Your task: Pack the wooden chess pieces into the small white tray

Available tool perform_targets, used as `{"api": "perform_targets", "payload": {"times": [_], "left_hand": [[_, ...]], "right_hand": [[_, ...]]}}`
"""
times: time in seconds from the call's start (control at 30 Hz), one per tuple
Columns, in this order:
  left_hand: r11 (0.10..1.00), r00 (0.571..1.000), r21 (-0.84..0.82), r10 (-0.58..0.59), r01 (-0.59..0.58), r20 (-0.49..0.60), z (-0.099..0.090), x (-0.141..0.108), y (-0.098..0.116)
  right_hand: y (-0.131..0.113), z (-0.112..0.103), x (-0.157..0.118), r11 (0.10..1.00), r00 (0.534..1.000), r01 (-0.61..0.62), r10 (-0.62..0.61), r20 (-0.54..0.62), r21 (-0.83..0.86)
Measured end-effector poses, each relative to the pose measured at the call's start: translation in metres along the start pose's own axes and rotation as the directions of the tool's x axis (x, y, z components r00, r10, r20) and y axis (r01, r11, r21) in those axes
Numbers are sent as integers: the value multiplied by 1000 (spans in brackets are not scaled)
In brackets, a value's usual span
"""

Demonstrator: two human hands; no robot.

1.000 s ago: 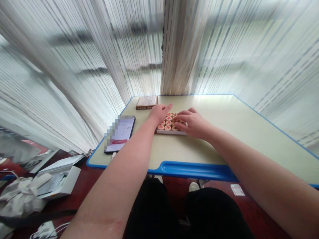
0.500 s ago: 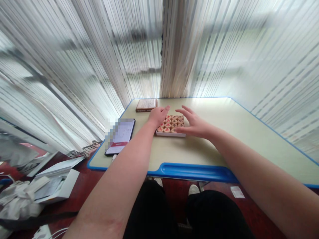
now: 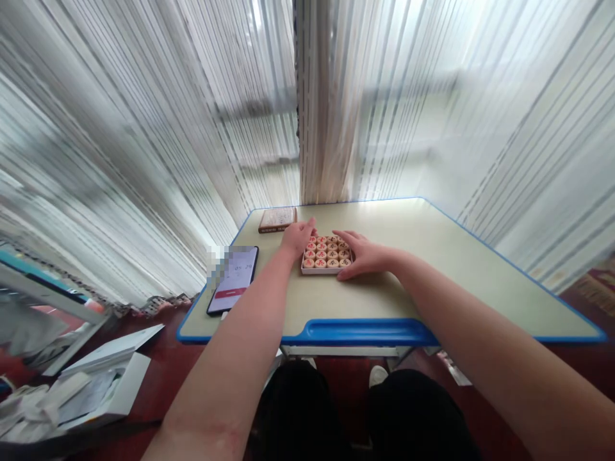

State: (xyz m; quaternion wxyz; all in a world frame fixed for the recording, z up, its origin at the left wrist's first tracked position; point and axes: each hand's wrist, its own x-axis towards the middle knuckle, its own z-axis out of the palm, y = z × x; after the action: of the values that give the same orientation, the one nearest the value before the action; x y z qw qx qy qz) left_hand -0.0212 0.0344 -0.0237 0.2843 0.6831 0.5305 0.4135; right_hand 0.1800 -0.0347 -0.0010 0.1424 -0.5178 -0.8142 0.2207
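Observation:
A shallow white box (image 3: 319, 271) lies on the table, filled with round wooden Chinese chess pieces (image 3: 327, 253) in rows. The pieces bear red characters on the left and dark ones on the right. Against the box's left side and far left corner rests my left hand (image 3: 298, 238), its thumb and fingers bent around the edge. My right hand (image 3: 366, 253) wraps the right side, with its thumb at the near right corner and its fingers at the far one. Part of the far row of pieces is hidden by my fingers.
A brown patterned box or book (image 3: 277, 220) lies at the table's back left. In front of it is a phone (image 3: 233, 282) with its screen lit. The table (image 3: 432, 269) has a blue rim and a blue tray groove (image 3: 369, 331) along the front. Curtains (image 3: 321, 102) hang behind.
My right hand has closed in from above the pieces to the right side of the box. My left hand has moved lower along the left edge. The view has shifted slightly.

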Motion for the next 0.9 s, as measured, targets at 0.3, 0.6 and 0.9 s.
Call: {"api": "perform_targets", "payload": {"times": [0.3, 0.6, 0.9], "left_hand": [[999, 1000, 48, 19, -18, -19, -1, 0, -1], [975, 996, 203, 92, -87, -17, -2, -3, 3], [990, 999, 132, 46, -45, -6, -5, -5, 2]], "right_hand": [[0, 0, -1, 997, 998, 61, -60, -26, 52], [3, 1, 3, 999, 999, 48, -48, -19, 6], [11, 1, 6, 998, 1000, 11, -11, 4, -59]]}}
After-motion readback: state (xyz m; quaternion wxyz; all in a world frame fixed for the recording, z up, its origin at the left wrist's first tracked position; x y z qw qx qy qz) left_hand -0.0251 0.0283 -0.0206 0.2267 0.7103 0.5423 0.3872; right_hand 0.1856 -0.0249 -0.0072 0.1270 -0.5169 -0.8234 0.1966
